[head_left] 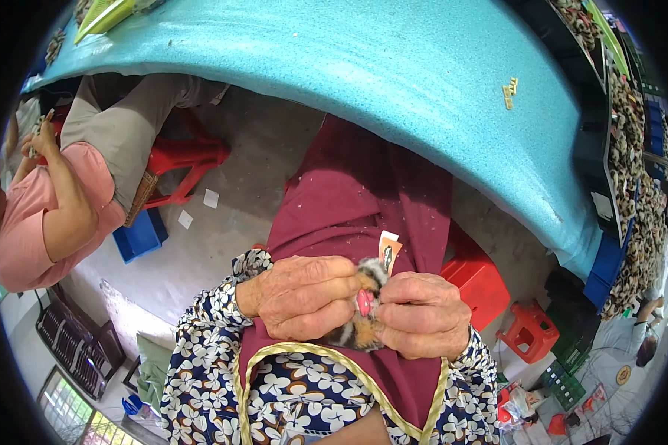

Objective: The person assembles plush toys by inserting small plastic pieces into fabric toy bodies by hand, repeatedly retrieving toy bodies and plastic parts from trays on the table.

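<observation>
Over my lap, a small furry plush toy (366,331) in black, orange and white lies between my hands. My left hand (304,297) is closed on its left side, fingers bent and pressed against the fur. From the other side my right hand (424,314) pinches it, the thumb and fingertips close to a pink patch (364,302) in the toy's middle. A paper tag (388,251) in orange, white and black sticks up from its upper end. Whether a needle or thread is in my fingers cannot be made out. Below the toy spreads my maroon apron (349,200).
A blue speckled tabletop (334,59) curves ahead, bearing small yellow pieces (509,93). Many small plush toys (625,185) are heaped at the right. Red stools (531,331) stand beside me. A co-worker (59,208) in a pink shirt sits left, near a blue bin (140,235).
</observation>
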The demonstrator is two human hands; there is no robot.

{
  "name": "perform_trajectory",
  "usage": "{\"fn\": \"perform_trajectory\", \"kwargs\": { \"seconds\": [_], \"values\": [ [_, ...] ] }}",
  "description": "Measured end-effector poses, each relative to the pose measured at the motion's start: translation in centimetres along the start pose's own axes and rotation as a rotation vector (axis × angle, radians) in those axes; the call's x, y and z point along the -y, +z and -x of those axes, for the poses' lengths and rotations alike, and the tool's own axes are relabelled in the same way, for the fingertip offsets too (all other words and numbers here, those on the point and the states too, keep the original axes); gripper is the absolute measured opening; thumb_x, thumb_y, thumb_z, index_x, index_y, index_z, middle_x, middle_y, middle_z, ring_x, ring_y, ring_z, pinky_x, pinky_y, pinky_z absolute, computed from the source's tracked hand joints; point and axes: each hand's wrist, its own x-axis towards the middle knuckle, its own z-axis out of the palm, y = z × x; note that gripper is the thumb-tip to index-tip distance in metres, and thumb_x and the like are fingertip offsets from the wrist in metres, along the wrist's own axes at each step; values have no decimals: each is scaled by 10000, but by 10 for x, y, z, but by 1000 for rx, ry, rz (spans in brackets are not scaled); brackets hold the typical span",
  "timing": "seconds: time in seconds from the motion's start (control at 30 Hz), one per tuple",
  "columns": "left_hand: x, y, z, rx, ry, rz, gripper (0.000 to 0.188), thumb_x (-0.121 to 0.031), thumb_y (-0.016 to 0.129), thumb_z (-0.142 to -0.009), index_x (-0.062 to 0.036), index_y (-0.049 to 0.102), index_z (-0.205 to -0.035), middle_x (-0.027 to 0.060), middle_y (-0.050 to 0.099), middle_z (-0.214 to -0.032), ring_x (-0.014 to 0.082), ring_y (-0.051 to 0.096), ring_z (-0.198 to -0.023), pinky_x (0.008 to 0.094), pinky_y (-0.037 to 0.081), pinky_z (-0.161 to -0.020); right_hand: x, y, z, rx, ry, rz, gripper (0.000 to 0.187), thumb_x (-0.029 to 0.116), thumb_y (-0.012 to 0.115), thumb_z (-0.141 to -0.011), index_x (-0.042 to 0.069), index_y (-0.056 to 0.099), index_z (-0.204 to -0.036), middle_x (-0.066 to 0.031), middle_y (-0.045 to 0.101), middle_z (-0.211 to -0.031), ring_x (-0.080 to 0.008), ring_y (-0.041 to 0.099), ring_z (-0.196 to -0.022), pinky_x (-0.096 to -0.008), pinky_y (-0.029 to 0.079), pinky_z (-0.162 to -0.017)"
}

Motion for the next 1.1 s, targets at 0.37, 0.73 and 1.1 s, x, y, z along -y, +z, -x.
{"fn": "perform_trajectory", "kwargs": {
  "seconds": [0.37, 0.73, 1.1],
  "values": [
    [17, -2, -19, 114, -48, 108, 241, -55, 625, -689, 60, 542, -885, 231, 606, -956, 307, 638, -754, 339, 543, -610, -8, -5, 1, -117, 27, 18, 213, 7, 667, -496, -16, 591, -694, -96, 571, -771, -262, 612, -683, -328, 515, -528],
    [23, 7, -38, 161, -68, -63, 304, -46, 647, -665, 31, 620, -958, 141, 634, -827, 213, 617, -672, 283, 513, -556, -23, -5, 12, -315, 68, 8, 170, -101, 657, -556, -14, 607, -694, -96, 560, -747, -256, 597, -634, -310, 495, -507],
    [107, 54, 70, 12, -585, -172, 106, 26, 605, -632, -31, 617, -721, 76, 594, -623, 216, 589, -539, 304, 463, -474, -155, 62, 51, -517, 549, 171, 179, -134, 561, -613, 4, 480, -693, -92, 485, -676, -214, 506, -578, -307, 392, -492]
  ]
}}
